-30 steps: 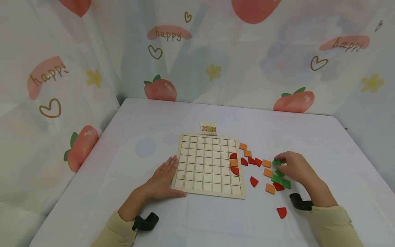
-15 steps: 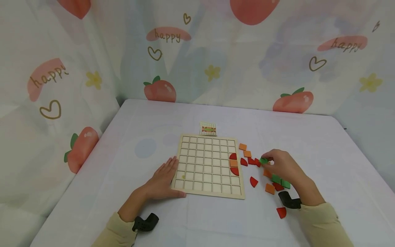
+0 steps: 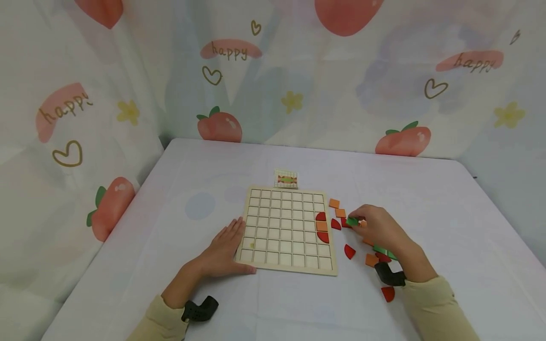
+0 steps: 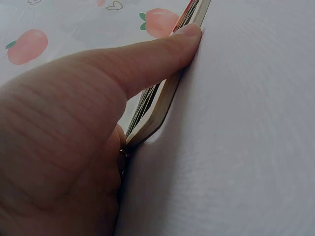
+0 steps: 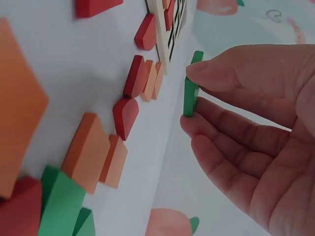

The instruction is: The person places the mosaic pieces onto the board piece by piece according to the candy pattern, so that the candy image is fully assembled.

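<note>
In the head view, my right hand (image 3: 379, 229) pinches a green tile (image 3: 351, 221) between thumb and fingers, raised over the loose pieces right of the board. The right wrist view shows this tile edge-on, under the thumb (image 5: 211, 73). My left hand (image 3: 222, 248) lies along the left side of the wooden grid board (image 3: 275, 221), fingers extended, thumb along its front edge. Near the board's right edge sit an orange square (image 3: 322, 226) and two red rounded pieces, one above and one below it. In the left wrist view, the thumb (image 4: 157, 56) touches the board's edge.
Loose orange squares (image 3: 334, 203), red rounded pieces (image 3: 350, 251) and green tiles lie right of the board, some hidden under the right hand. A small pattern card (image 3: 286, 179) stands behind the board. A printed curtain (image 3: 332, 94) hangs beyond the white table.
My right hand has picked the green tile up from the pile and carried it left toward the board. The left hand keeps its place at the board.
</note>
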Tool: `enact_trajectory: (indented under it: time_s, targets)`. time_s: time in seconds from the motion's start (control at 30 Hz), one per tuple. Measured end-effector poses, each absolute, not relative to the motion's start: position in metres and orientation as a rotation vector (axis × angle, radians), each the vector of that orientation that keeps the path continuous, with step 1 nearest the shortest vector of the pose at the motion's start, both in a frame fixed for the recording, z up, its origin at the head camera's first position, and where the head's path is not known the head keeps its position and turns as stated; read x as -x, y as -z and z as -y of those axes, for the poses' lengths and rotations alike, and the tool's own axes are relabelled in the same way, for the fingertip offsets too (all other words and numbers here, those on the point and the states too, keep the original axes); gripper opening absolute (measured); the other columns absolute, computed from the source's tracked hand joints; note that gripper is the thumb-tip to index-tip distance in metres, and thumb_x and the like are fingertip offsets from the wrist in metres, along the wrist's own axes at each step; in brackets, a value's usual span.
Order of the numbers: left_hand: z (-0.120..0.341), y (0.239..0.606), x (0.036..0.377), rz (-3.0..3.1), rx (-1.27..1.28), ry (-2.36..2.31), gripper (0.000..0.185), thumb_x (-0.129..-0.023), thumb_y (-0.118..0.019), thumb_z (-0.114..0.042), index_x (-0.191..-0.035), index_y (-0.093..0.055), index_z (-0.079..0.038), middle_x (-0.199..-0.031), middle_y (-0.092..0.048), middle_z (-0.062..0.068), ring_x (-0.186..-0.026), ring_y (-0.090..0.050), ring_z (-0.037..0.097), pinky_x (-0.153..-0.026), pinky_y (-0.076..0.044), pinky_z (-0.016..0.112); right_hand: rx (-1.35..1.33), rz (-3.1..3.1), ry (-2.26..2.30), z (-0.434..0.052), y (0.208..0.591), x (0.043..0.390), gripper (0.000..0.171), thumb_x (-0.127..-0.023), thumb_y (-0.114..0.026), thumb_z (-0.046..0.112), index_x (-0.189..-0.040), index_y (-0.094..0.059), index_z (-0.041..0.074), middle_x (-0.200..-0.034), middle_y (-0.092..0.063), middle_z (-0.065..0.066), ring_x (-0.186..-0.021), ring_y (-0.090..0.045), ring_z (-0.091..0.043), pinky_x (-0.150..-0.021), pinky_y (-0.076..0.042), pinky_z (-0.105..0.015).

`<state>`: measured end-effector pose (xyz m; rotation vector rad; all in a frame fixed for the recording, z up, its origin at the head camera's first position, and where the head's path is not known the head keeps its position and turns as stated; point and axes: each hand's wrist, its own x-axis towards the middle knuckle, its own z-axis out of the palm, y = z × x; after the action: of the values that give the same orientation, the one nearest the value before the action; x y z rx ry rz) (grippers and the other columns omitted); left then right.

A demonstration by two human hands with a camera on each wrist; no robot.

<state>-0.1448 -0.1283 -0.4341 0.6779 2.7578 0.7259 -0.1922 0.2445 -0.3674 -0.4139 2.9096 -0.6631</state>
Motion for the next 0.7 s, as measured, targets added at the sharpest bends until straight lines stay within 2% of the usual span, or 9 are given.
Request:
enact_trajectory:
  time_s: [0.7]
  targets:
    - [0.128, 0.435, 0.144, -2.761, -0.67, -0.74, 0.115, -0.071, -0.063, -0.065, -0.146, -0.005, 0.001, -0.152, 0.001, 0.011, -0.138, 0.004, 0.021, -0.108, -0.005, 0.04, 0.678, -2.84, 0.68, -0.221, 0.372, 0.198, 0.023, -0.078, -0.068, -0.002, -0.102, -0.068, -0.003, -0.1, -0.062, -0.011, -0.092, -0.055, -0.028, -0.08, -0.049, -0.042]
